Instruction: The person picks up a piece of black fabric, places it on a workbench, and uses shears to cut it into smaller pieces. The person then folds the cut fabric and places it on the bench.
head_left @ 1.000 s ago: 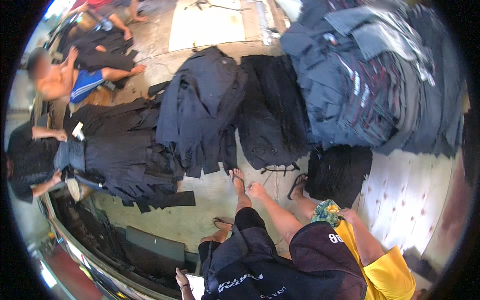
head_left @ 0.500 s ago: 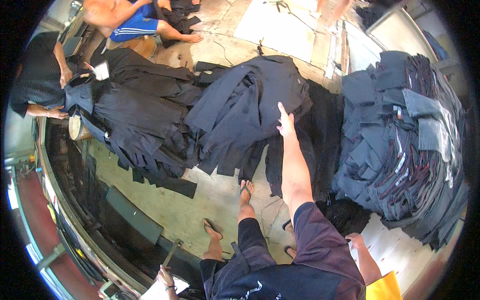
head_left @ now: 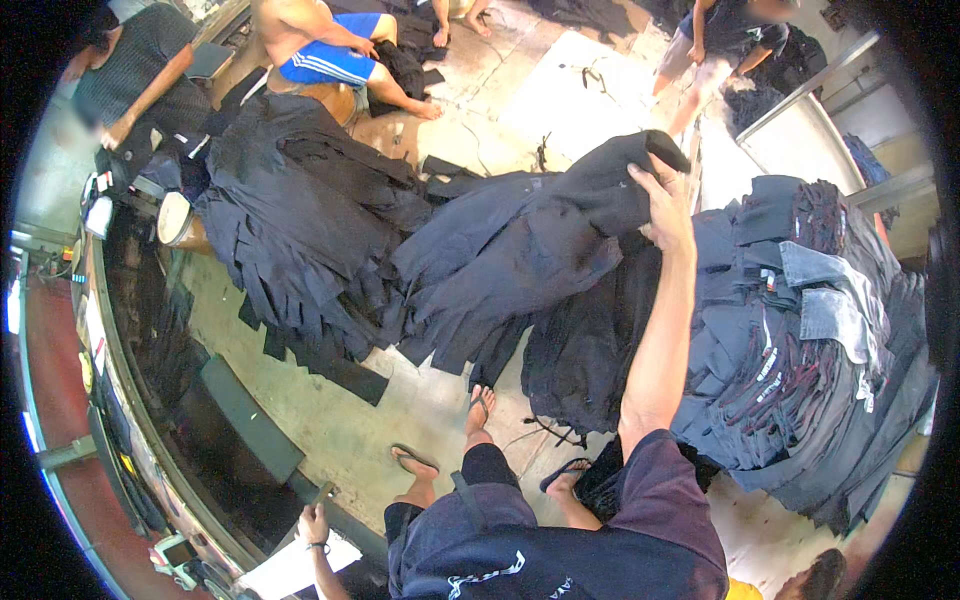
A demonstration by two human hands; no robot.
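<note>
near in, well to the left of the folded garment stack [head_left: 735, 345], the left hand [head_left: 314, 524] shows at a white sheet [head_left: 283, 572], and i cannot tell whether it is closed on it. farther out, just left of the stack, the right hand [head_left: 662, 202] clasps the raised end of a long black garment [head_left: 535, 245], which slopes away from the stack toward a dark cloth heap [head_left: 310, 200]; the garment looks soft, limp and hard to damage, likely light singly but heavy if several layers are bunched, and the thick fold at its raised end seems a surer hold than one loose edge.
</note>
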